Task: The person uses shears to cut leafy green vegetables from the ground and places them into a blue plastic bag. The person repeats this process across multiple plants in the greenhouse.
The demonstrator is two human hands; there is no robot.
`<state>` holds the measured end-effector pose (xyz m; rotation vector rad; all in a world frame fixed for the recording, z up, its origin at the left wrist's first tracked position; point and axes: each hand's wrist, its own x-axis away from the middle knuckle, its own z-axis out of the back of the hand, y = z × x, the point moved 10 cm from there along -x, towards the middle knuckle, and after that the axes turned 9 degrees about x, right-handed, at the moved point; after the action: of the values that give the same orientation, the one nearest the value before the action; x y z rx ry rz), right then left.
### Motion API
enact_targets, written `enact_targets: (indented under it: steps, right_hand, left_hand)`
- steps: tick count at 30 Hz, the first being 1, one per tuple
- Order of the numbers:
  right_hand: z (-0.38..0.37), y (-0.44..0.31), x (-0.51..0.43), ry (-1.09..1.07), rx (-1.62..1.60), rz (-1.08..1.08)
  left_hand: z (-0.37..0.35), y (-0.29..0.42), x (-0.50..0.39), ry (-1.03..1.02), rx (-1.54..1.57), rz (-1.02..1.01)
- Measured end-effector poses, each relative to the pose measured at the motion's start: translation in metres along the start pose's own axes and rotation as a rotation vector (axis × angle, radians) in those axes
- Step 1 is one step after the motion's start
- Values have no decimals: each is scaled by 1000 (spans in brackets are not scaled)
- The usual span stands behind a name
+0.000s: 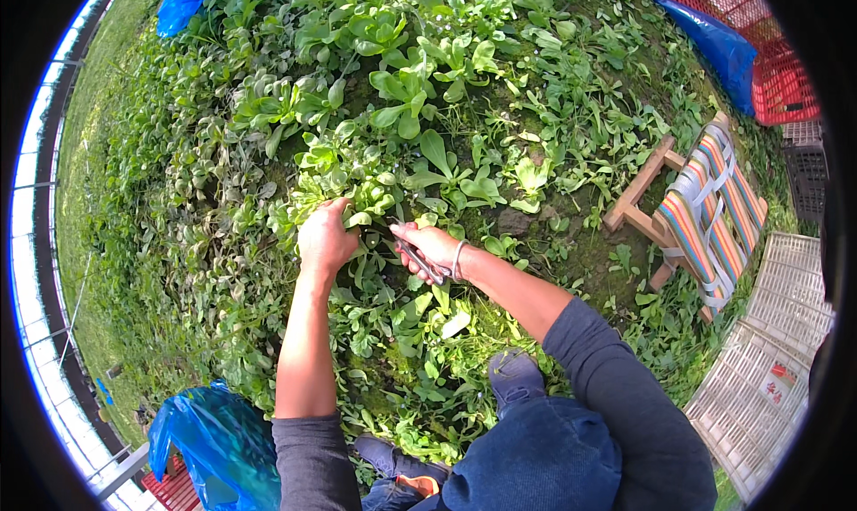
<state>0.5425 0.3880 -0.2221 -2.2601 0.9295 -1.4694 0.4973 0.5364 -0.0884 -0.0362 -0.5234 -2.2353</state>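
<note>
My left hand (328, 238) is closed around the base of a leafy green rosette plant (371, 202) in the middle of the bed. Close beside it on the right, my right hand (432, 246) grips a small metal-handled cutting tool (428, 264). The tool points at the plant's base; its tip is hidden among leaves, so I cannot tell whether it touches the stem. Larger rosettes (405, 99) grow just beyond my hands.
A wooden folding stool (703, 203) with a striped webbing seat stands at right. Pale plastic crates (750, 384) lie below it; a red crate (787, 82) and blue plastic (716, 49) are at upper right. A filled blue bag (214, 437) is at lower left, near my shoes (515, 377).
</note>
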Motion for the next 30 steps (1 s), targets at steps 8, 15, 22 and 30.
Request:
enact_targets:
  steps: [8,15,22,30]
  right_hand:
    - [-9,12,10,-81,25,-38]
    - [-15,-10,-6,-125,112,-72]
    - [-15,5,10,-101,199,-100]
    - [-7,-15,-5,-46,336,-54]
  left_hand:
    - [20,3,33,-62,65,-60]
    - [-16,13,-11,-99,-182,-21]
    - [-12,-1,26,-73,-98,-38]
    - [-18,-14,19,-54,-70,-22]
